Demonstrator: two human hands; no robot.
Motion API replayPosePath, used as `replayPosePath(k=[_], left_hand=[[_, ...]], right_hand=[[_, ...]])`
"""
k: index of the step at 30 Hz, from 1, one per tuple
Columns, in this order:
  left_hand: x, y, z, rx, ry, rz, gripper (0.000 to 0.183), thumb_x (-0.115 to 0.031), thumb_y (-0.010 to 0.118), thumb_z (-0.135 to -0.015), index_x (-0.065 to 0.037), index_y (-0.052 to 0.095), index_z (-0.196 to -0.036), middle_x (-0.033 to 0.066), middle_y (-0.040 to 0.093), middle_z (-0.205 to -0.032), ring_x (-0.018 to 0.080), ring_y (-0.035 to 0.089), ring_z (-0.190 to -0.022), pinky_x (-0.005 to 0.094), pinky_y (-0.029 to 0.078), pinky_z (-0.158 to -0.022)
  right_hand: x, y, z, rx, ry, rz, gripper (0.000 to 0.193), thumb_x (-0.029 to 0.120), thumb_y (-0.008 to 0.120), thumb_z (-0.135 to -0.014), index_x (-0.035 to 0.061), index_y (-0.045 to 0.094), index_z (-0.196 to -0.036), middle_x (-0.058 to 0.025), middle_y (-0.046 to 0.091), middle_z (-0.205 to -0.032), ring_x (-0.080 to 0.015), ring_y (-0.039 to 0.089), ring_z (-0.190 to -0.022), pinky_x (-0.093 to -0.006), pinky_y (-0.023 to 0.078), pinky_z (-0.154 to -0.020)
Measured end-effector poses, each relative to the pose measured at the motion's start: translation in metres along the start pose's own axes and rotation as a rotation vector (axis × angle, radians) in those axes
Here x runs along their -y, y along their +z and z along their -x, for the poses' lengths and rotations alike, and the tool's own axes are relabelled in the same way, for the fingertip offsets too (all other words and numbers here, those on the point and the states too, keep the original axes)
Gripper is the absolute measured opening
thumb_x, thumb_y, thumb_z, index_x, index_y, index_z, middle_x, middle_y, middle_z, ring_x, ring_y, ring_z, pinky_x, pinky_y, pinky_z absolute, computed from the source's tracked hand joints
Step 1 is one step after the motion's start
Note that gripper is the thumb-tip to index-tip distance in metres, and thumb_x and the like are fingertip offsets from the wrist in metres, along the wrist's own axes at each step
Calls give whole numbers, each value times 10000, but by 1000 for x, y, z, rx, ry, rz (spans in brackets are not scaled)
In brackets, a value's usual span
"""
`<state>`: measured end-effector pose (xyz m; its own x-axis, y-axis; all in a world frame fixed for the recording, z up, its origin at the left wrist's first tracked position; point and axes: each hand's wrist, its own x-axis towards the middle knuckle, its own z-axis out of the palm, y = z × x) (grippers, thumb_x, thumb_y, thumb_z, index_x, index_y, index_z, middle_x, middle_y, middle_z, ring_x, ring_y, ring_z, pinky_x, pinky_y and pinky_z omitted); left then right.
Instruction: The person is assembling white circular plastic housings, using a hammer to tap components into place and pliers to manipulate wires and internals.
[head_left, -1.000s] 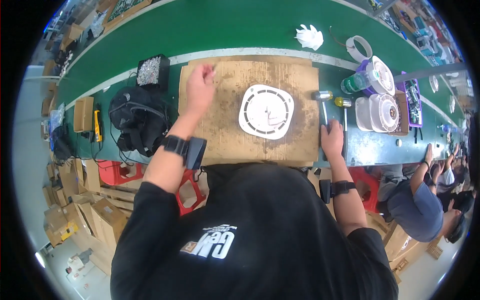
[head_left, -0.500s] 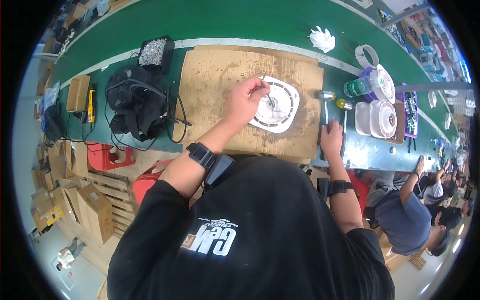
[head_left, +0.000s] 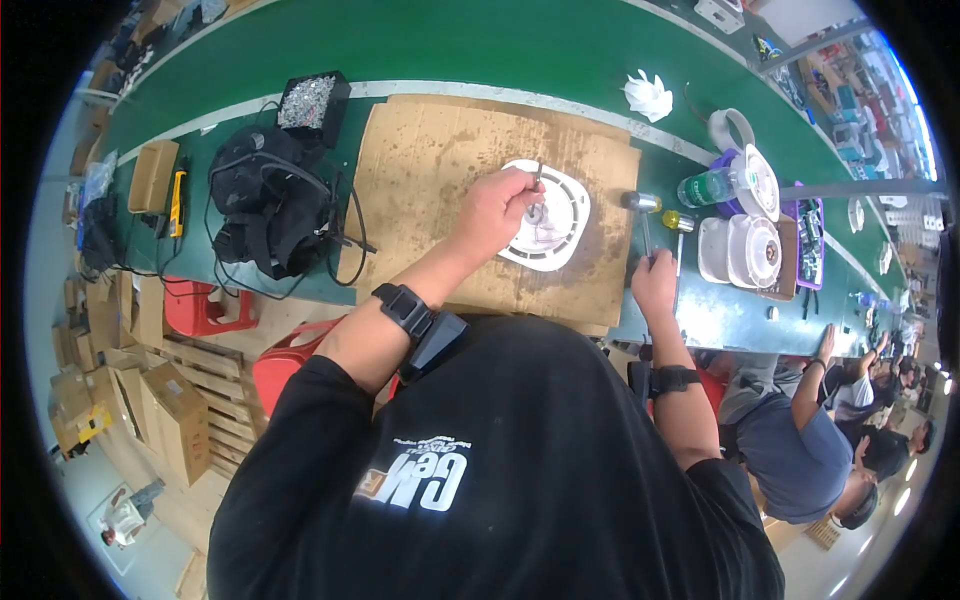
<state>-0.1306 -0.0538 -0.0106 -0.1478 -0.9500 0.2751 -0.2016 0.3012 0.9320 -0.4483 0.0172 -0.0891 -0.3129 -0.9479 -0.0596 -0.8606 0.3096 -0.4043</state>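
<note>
1. Green counter (head_left: pixel 202 160) under everything. Far left I've got a cardboard box (head_left: pixel 153 175) with a yellow-and-black tool (head_left: pixel 178 203) beside it, then my black bag (head_left: pixel 262 195) with cables trailing off, and a black bin (head_left: pixel 310 105) of small shiny bits just behind.

2. Next is the flat cardboard sheet (head_left: pixel 415 165), kinda stained. My left hand (head_left: pixel 490 220) reaches over it, fingers pinching a thin dark rod (head_left: pixel 540 180) above the white plate (head_left: pixel 562 245). The plate lies on the sheet, right of centre. My hand covers some of it, so can't tell if the rod's lower tip is touching.

3. For this bit, imo: light pinch, fingers up high, sight the rod from two sides so it isn't leaning, and don't let the loose sheet slide under the plate.

4. Right of the sheet, my right hand (head_left: pixel 655 283) has its fingers closed round the handle of a hammer (head_left: pixel 638 201), head resting by the sheet's edge. I'd stay relaxed on it and sort the rod first. A yellow-headed tool (head_left: pixel 678 220) lies alongside.

5. Far right: clear bottle (head_left: pixel 706 188), stacked white housings (head_left: pixel 738 255), purple tray (head_left: pixel 812 270).
</note>
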Motion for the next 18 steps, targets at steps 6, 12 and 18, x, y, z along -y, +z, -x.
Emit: replayPosePath(k=[6, 12, 18], left_hand=[[9, 5, -6, -2, 114, -168, 57, -65, 673, -814, -19, 640, -810, 113, 670, -778, 297, 635, -721, 381, 463, -682], [7, 7, -5, -24, 154, -154, 95, -99, 667, -826, -16, 637, -792, 102, 677, -785, 288, 628, -729, 384, 450, -714], [3, 7, 4, -4, 153, -249, 98, -128, 650, -841, -45, 651, -790, 90, 680, -801, 273, 626, -770, 389, 418, -786]], right_hand=[[89, -111, 7, 268, -38, -471, 304, 294, 515, -995, -1, 570, -945, -109, 554, -720, -216, 533, -634, -338, 407, -584], [187, -159, 46, 221, -327, -456, 272, 236, 464, -1013, -17, 535, -942, -223, 571, -724, -402, 572, -670, -431, 454, -630], [192, -163, 48, 277, -306, -372, 243, 202, 446, -1016, -12, 479, -906, -266, 544, -708, -474, 548, -667, -503, 420, -589]])
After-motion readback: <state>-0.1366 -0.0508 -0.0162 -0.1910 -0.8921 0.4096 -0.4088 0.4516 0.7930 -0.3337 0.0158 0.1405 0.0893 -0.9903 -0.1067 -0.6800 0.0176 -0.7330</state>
